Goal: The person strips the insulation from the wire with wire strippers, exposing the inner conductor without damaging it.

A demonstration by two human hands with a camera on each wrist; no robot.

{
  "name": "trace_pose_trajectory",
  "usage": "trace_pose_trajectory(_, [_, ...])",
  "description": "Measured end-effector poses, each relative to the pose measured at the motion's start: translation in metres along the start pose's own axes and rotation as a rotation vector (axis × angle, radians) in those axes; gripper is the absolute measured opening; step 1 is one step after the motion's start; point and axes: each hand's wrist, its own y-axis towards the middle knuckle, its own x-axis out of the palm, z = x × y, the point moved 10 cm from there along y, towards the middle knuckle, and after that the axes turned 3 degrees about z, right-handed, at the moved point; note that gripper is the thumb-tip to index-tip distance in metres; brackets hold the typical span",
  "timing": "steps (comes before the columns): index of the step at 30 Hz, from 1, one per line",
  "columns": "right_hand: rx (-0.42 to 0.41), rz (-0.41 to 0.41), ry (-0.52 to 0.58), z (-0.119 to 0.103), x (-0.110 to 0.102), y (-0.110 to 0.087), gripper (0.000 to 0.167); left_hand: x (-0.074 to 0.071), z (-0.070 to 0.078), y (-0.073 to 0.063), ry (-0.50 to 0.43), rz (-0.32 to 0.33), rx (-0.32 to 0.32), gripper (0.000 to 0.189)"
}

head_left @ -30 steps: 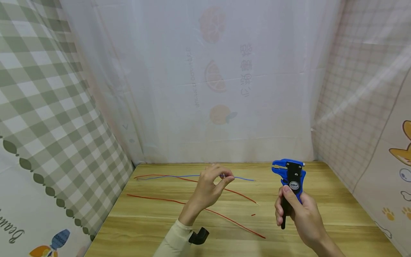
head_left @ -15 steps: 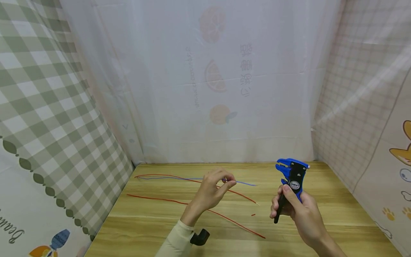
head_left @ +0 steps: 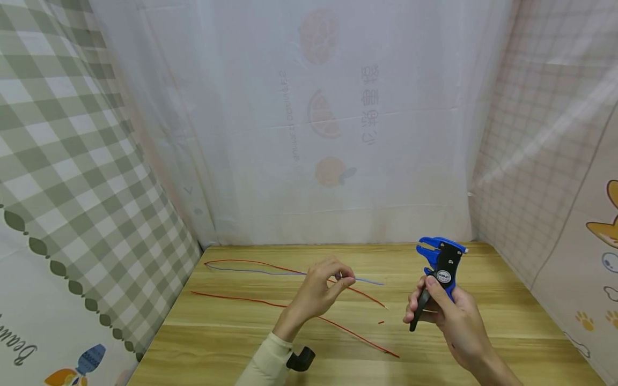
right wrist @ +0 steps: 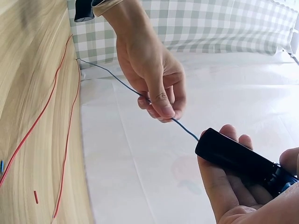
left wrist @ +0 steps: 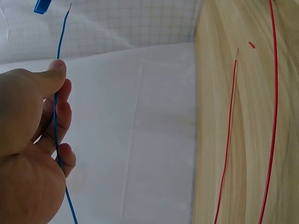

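Note:
My left hand (head_left: 318, 289) pinches a blue wire (head_left: 370, 281) between thumb and fingers, above the table. In the left wrist view, the wire (left wrist: 62, 35) points upward past the thumb and ends in a thin bare tip; its lower part runs along the palm. My right hand (head_left: 461, 324) grips a blue and black wire stripper (head_left: 442, 261) by its handles, which stand spread, with the head upright and its jaws apart. A gap separates the wire's free end from the tool in the head view. The right wrist view shows a black handle (right wrist: 233, 154) across the fingers.
Two red wires lie on the wooden table (head_left: 502, 332): a far red wire (head_left: 369, 296) with a bare tip and a near red wire (head_left: 352, 332). Between their right ends lies a short red piece (head_left: 381, 322). Cloth curtains (head_left: 386, 225) enclose the back and sides.
My left hand has come slightly nearer the viewer, drawing the blue wire along. In my right hand the wire stripper has tilted rightward and its black handle has swung out to the left.

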Motion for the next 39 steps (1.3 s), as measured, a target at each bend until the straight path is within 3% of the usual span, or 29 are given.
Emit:
trace_pose_trajectory(9, [0.008, -0.004, 0.009, 0.0, 0.0, 0.0, 0.032, 0.013, -0.007, -0.007, -0.029, -0.046, -0.005, 0.004])
trace_pose_trajectory(15, [0.011, -0.004, 0.015, 0.001, 0.0, -0.001, 0.032, 0.026, -0.021, -0.013, -0.039, -0.103, -0.072, 0.006])
trace_pose_trajectory(30, [0.028, 0.007, -0.002, 0.002, -0.002, -0.001, 0.031, 0.049, -0.054, -0.028, -0.015, -0.174, -0.204, 0.006])
trace_pose_trajectory(39, [0.04, 0.006, -0.004, 0.002, -0.001, 0.0, 0.031, 0.066, -0.076, -0.041, 0.009, -0.283, -0.279, 0.009])
